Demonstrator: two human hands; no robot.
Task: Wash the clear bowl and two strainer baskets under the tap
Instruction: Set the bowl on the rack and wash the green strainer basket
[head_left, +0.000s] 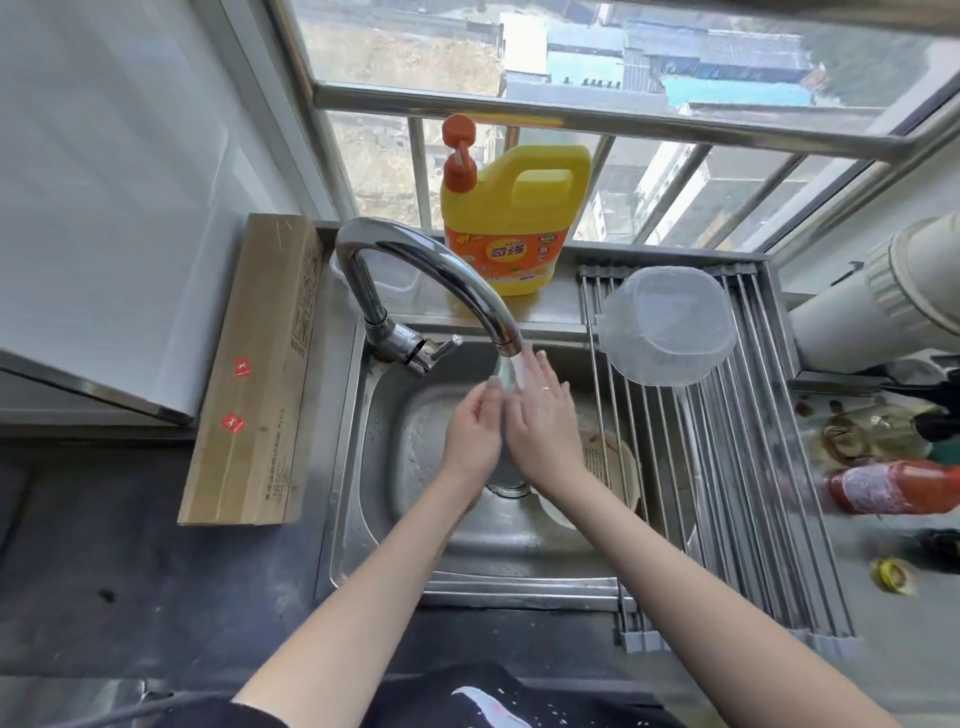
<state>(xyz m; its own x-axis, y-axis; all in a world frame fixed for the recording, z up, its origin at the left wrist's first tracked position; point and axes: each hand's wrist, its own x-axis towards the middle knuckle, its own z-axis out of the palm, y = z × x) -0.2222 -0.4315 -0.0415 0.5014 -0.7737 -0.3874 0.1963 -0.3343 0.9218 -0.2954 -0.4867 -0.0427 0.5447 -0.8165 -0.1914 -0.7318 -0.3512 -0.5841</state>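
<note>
A long cardboard box (254, 374) lies left of a steel sink (353, 467). Over the basin, water runs from a curved tap (431, 270) onto two bare hands: the left hand (475, 431) and right hand (543, 421) are side by side, fingers relaxed, holding nothing. Behind stands a yellow detergent jug (514, 218). To the right, the clear bowl (667, 325) rests upside down on a drying rack (753, 467).

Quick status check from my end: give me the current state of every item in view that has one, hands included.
Tap: running, water falling on the hands.
Left hand: open, under the stream, holding nothing.
Right hand: open, fingers straight in the water.
Clear bowl: upside down on the drying rack.
Dish soap jug: upright behind the sink.
Red sauce bottle: lying on its side.
</note>
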